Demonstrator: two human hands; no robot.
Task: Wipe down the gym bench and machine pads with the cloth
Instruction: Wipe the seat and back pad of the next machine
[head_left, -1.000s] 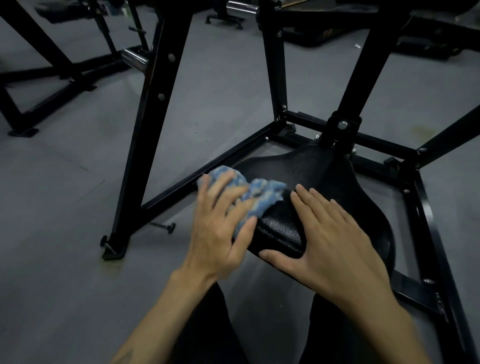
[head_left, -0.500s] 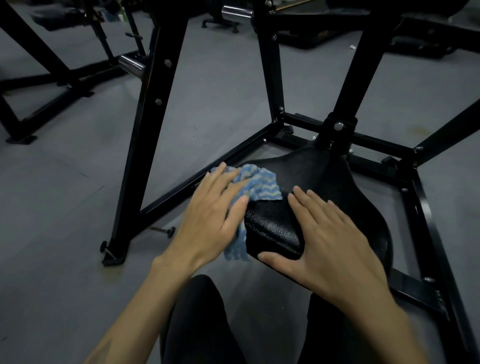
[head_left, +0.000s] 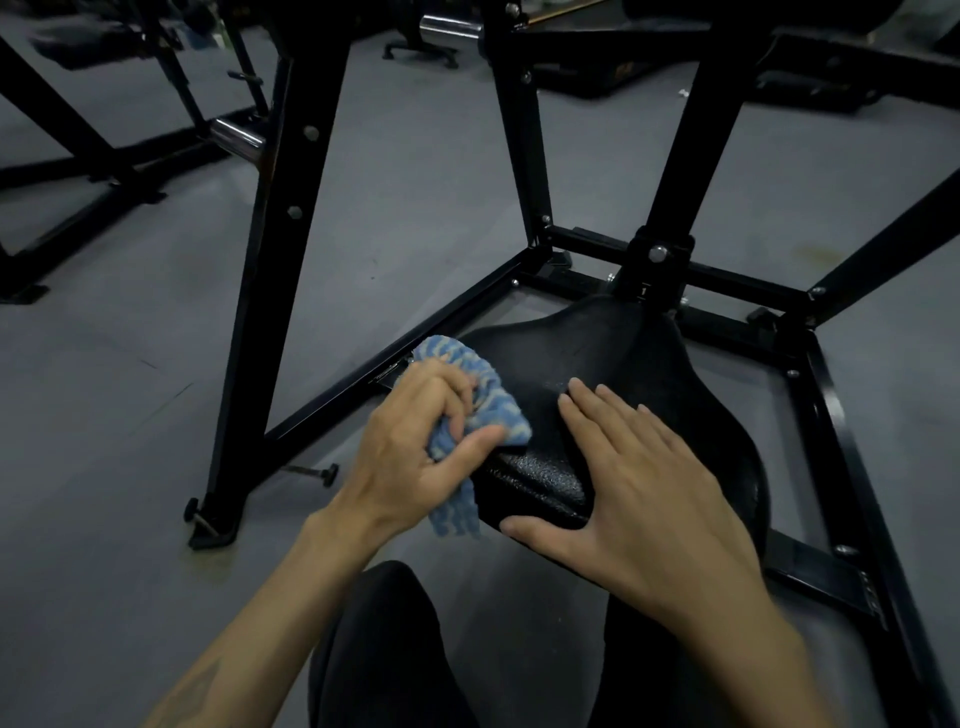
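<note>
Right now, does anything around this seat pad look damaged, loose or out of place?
One thing stands out: a small black knobbed bolt lies loose on the grey floor beside the black machine frame's foot. The textured black seat pad shows no tears.

A small white "1" stands on the black seat post bracket (head_left: 658, 270) (just above the seat pad (head_left: 623, 374)). Nothing else is legible.

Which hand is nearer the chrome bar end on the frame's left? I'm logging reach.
Left. The left hand, gripping the cloth, sits below the chrome bar end; the right hand lies flat on the seat pad, farther right.
</note>
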